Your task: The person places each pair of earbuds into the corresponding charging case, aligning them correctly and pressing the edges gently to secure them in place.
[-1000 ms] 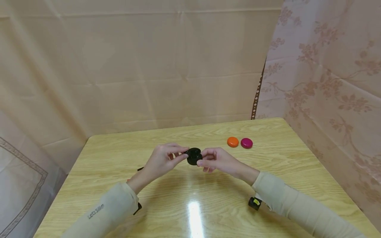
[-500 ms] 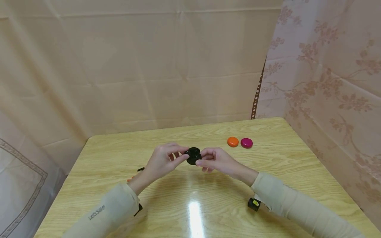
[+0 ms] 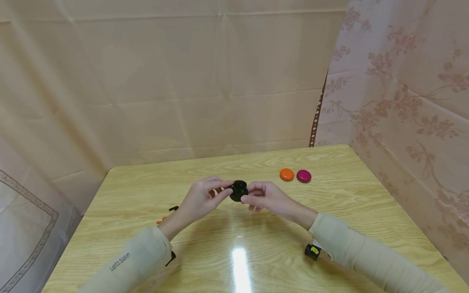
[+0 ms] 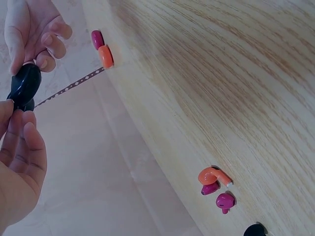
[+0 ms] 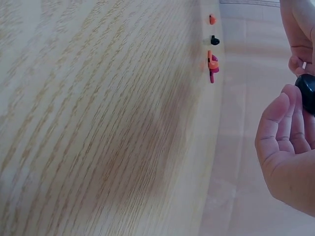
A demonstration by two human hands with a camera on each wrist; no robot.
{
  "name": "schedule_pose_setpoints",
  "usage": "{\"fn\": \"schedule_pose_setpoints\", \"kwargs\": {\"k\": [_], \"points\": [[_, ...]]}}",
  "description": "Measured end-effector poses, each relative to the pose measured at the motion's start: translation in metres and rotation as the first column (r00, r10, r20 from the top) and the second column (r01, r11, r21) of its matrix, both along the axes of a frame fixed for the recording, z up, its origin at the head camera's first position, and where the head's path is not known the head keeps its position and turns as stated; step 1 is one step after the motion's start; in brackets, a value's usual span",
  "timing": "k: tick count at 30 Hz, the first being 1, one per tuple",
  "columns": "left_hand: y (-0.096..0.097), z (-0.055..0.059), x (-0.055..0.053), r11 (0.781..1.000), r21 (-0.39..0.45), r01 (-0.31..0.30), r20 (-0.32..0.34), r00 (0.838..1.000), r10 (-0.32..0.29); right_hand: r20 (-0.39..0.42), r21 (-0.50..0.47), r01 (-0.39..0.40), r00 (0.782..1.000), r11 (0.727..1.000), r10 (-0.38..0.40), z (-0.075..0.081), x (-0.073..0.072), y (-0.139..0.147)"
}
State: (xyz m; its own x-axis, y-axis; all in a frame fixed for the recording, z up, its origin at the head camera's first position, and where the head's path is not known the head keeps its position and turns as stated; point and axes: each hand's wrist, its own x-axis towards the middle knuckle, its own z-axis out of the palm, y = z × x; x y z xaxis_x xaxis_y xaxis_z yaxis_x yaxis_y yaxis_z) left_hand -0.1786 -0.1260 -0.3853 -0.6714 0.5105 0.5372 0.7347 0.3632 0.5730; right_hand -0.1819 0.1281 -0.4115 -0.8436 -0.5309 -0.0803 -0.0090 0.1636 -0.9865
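Out in front above the table, a round black earbud case (image 3: 239, 195) hangs with its lid raised. My right hand (image 3: 269, 198) grips its right side between thumb and fingers. At the case's left side, my left hand (image 3: 202, 199) pinches what looks like a black earbud, mostly covered by the fingertips. The left wrist view shows both hands meeting at the glossy case (image 4: 25, 87). On the table in that view lie an orange earbud (image 4: 210, 175), a magenta earbud (image 4: 225, 200) and a black earbud (image 4: 255, 230).
Two closed cases, one orange (image 3: 286, 174) and one magenta (image 3: 303, 176), sit near the table's back edge. A black cylindrical piece (image 3: 312, 251) with a yellow mark shows beneath my right cuff. Curtains hang behind the wooden table (image 3: 205, 260).
Both hands stay at the case. The case has shifted and tilted very slightly; my left fingertips have edged a little to the right against it.
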Motion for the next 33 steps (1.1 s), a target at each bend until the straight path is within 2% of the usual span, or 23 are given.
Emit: {"fn": "schedule_pose_setpoints", "kwargs": {"k": [14,24,33], "points": [[-0.001,0.003,0.0025,1.0,0.011,-0.007,-0.012,1.0,0.007,0.012,-0.012,-0.005,1.0,1.0,0.005,-0.0017,-0.0001,-0.0027],[0.0002,-0.0002,0.0013,1.0,0.013,0.003,-0.011,1.0,-0.003,0.032,-0.03,0.016,0.999,0.999,-0.015,-0.0027,0.0021,-0.0034],[-0.0013,0.0013,0.0014,1.0,-0.001,-0.006,0.011,1.0,0.006,0.013,-0.023,0.011,1.0,1.0,-0.01,-0.0016,0.0025,-0.0048]]}}
